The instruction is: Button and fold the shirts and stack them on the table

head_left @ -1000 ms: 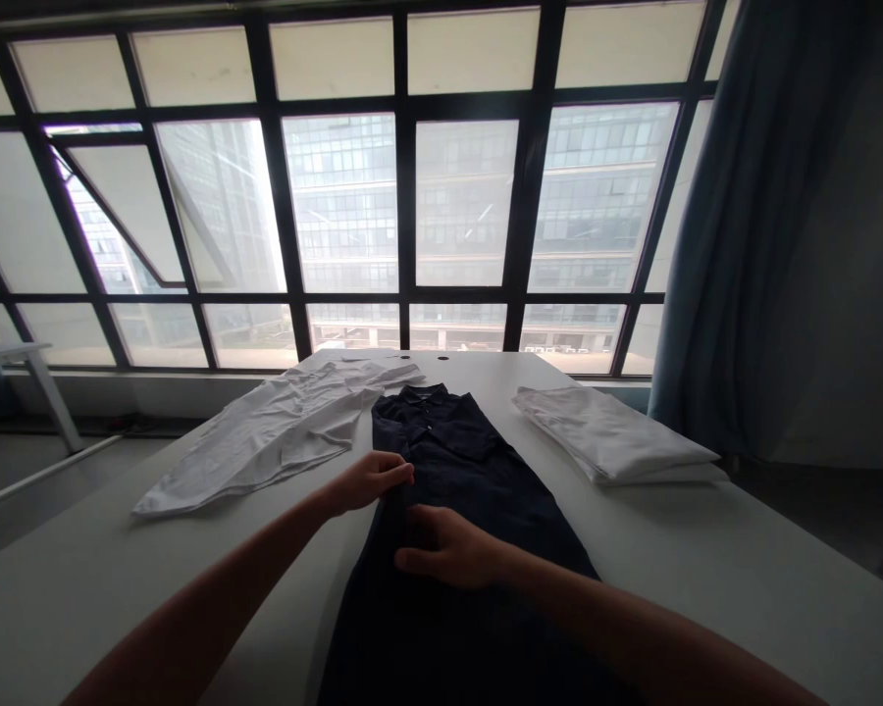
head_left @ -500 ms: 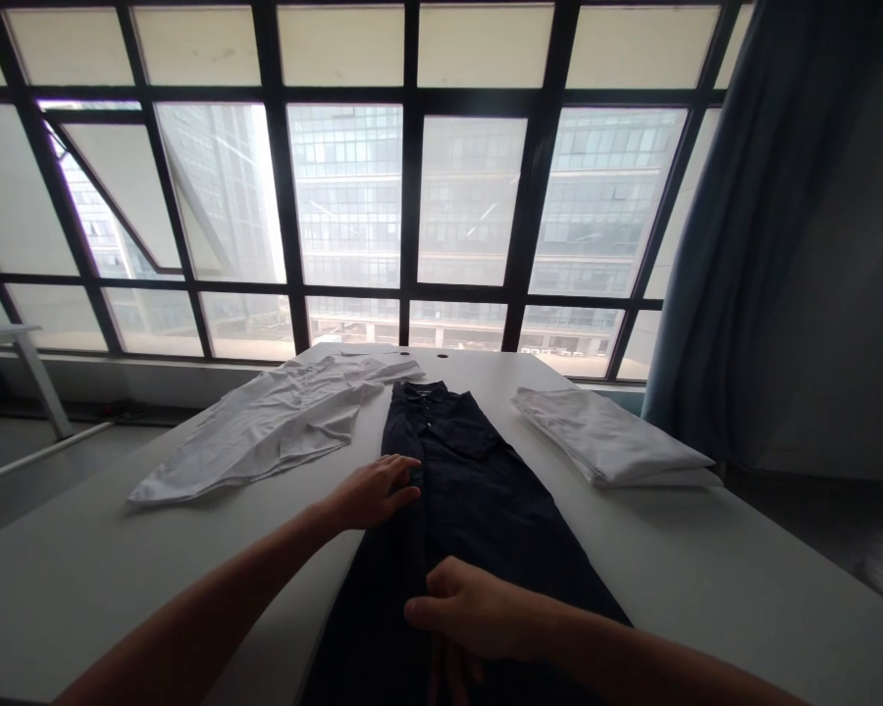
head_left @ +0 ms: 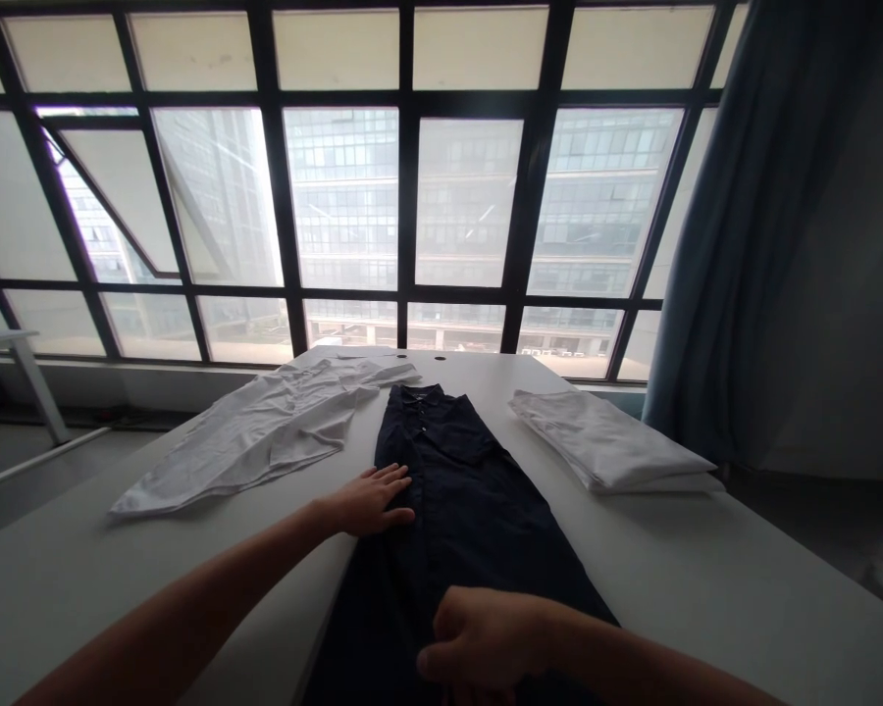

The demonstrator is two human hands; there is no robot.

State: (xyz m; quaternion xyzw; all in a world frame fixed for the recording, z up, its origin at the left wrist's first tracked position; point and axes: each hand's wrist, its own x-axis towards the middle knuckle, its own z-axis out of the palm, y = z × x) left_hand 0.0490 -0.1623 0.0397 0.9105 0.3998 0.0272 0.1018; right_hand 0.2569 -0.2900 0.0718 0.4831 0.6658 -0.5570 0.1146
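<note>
Centrally, a navy collared shirt (head_left: 486,520) lies lengthwise on a white surface (head_left: 706,579), its collar (head_left: 416,392) toward the windows and its lower part running out of view at the bottom edge. Small pale buttons (head_left: 424,429) show just below the collar. The left hand (head_left: 372,500) rests palm down on the shirt's left edge, fingers extended and slightly spread, the thumb set apart from them. Nearer the viewer, the right hand (head_left: 496,637) is positioned over the lower part of the shirt with its fingers curled inward; whether they pinch any fabric cannot be told, since the hand itself hides their tips. To the left of the shirt, a wrinkled white garment (head_left: 265,431) is laid out at an angle; to the right, well apart from the shirt, lies a folded white cloth (head_left: 610,441). Beyond the surface stand dark-framed windows (head_left: 345,196), one pane tilted, with a blue-grey curtain (head_left: 721,294) hanging at right.
</note>
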